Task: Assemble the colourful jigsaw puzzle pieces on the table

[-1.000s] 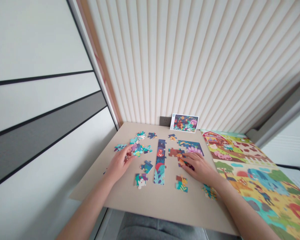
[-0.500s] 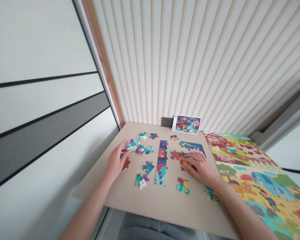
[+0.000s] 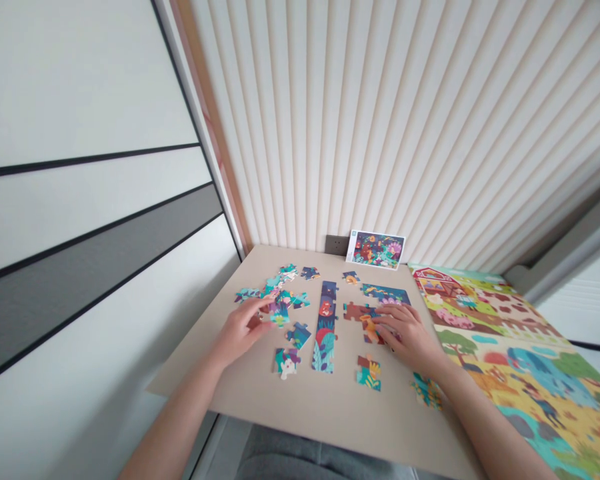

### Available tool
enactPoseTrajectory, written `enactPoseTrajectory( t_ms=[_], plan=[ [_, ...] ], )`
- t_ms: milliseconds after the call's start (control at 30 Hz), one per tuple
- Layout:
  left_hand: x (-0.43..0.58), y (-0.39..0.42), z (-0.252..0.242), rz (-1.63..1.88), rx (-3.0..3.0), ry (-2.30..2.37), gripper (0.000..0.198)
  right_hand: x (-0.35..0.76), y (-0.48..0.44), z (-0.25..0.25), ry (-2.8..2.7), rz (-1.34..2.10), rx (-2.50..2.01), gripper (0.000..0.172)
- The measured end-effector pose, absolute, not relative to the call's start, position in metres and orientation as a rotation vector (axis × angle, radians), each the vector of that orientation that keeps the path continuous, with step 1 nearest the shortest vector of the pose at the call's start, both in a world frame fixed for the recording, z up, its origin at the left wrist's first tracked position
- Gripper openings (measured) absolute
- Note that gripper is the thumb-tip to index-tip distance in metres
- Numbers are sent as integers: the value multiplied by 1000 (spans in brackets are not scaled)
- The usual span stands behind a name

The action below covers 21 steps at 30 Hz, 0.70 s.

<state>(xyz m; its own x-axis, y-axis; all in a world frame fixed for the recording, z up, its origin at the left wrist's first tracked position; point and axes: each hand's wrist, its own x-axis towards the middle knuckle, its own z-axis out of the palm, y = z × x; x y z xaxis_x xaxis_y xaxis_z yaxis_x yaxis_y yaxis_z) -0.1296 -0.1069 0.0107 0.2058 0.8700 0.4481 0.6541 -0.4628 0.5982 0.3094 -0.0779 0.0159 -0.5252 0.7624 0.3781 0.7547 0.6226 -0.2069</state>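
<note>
Many jigsaw pieces point(image 3: 275, 297) loose, one long strip point(image 3: 325, 327) joined

The strip lies lengthwise mid-worktop point(image 3: 330, 417), running from near the far edge toward the centre. More is joined to its right: a brown section point(image 3: 357, 311) and, beyond it, a dark blue section point(image 3: 386, 293). The rest is still in separate clumps. The left hand point(image 3: 240, 331), fingers loosely curled, sits just beside the loose cluster near the left edge; whether it holds a piece, I cannot tell. The right hand point(image 3: 407, 337), fingers low and spread, rests on the brown section; any grip is hidden too. Toward the front lie a clump with a white figure point(image 3: 287, 363), a teal-and-orange clump point(image 3: 369, 373), and another point(image 3: 427, 391) at the right edge. A picture card point(image 3: 375, 250) stands at the far edge beside a wall socket point(image 3: 336, 245). A farm-scene mat point(image 3: 505, 340) lies to the right.
</note>
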Motion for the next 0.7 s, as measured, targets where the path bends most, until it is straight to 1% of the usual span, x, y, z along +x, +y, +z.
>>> enactPoseTrajectory(
  t_ms=[67,167,300,367,433,500,567,633,700],
  plan=[
    [-127,-110,12,978,2305,1247,42,312,-76,15,-2399,13,-1193,27],
    [-125,-113,16,843,2407,1146,38,315,-75,15,-2394,6,-1189,27],
    [-123,-116,21,743,2451,1181,27,317,-74,12,-2401,-2,-1204,28],
    [-124,-116,23,733,2484,1216,27,318,-74,11,-2408,-9,-1211,28],
    [-129,-115,23,748,2522,1290,32,319,-74,12,-2417,-11,-1212,28],
    [-141,-112,22,872,2503,1479,35,320,-74,12,-2421,-15,-1208,28],
    [-156,-108,18,1145,2344,1814,35,321,-73,13,-2423,-21,-1204,27],
    [-173,-104,11,1416,2066,2184,33,322,-73,14,-2422,-30,-1200,27],
    [-186,-99,4,1455,1899,2414,29,322,-72,13,-2424,-33,-1193,27]
  ],
)
